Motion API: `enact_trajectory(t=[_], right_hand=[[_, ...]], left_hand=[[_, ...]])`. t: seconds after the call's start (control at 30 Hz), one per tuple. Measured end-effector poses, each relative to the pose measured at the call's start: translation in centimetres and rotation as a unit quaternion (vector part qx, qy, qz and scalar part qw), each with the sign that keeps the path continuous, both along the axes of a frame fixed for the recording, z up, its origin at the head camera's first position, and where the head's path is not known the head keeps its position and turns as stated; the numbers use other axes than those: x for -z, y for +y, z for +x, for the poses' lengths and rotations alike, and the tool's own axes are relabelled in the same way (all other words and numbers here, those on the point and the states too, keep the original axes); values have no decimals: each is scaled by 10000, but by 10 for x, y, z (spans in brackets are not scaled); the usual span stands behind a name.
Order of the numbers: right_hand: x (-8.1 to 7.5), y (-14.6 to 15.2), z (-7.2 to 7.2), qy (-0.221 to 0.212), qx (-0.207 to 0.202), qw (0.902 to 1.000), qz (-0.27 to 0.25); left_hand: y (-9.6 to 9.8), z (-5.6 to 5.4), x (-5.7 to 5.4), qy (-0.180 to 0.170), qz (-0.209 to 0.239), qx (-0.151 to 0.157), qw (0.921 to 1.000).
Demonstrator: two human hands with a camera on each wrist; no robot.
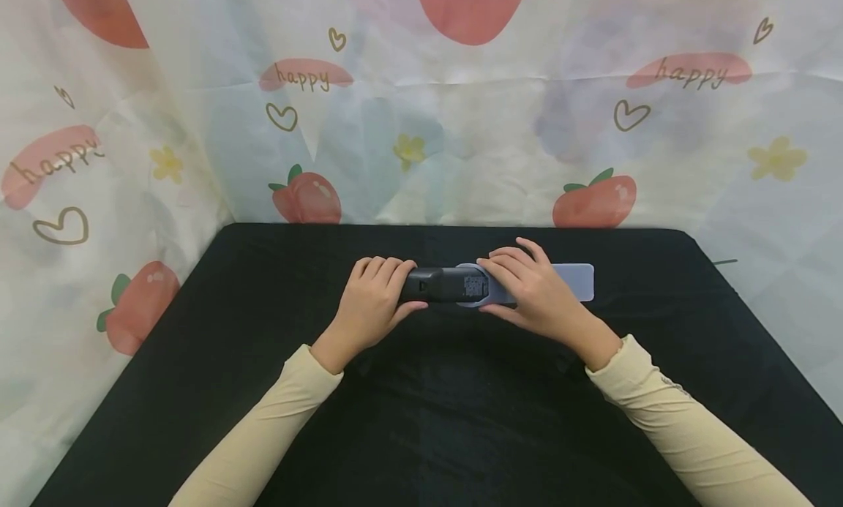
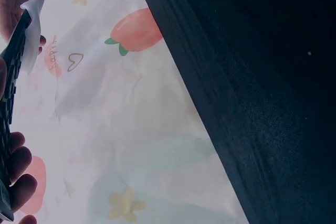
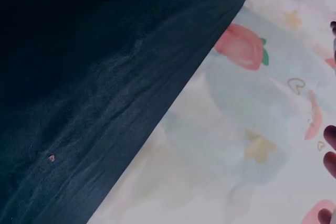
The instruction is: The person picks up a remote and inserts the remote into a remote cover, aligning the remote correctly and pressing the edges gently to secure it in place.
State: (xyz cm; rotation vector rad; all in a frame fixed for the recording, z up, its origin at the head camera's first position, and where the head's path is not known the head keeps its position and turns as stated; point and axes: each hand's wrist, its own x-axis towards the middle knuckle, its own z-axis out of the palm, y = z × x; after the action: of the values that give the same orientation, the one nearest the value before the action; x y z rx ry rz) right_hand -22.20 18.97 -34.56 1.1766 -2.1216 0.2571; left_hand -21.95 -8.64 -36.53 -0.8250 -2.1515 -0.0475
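The left grip (image 1: 372, 298) holds the black remote (image 1: 444, 284), seemingly bracing it against the right grip (image 1: 535, 291), which pinches the pale sleeve (image 1: 577, 281).

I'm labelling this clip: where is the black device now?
In the head view, the black device is near the centre: the left hand grips its left end, and its right end overlaps the pale-blue sleeve held by the right hand.

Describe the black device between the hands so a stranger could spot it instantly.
Start at the black-covered table, then find the left hand and right hand. The long black device sits between them. Its dark body and printed label set it apart from the pale blue piece at its right end.
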Motion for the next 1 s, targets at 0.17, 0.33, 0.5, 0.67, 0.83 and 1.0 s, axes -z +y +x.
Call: enact_trajectory(t=[0.17,0.33,0.5,0.67,0.83,1.0], right_hand=[[0,-1,-1,14,81,10000,1],[0,-2,-2,2,28,10000,27],[-2,-5,-2,11,-22,10000,15],[-6,-5,-3,161,107,9998,45],[-9,-3,-4,452,387,9982,10],[-9,-1,-5,477,670,9966,-26]], left_hand=[[1,-1,-1,-114,-30,38,9999],[3,-1,-2,-288,-34,56,9996],[6,-1,-2,-337,-14,31,9994],[7,-2,-5,-265,-6,69,9996],[5,-5,-9,-108,-158,2,9998],[2,-5,-9,63,-228,-42,9997]])
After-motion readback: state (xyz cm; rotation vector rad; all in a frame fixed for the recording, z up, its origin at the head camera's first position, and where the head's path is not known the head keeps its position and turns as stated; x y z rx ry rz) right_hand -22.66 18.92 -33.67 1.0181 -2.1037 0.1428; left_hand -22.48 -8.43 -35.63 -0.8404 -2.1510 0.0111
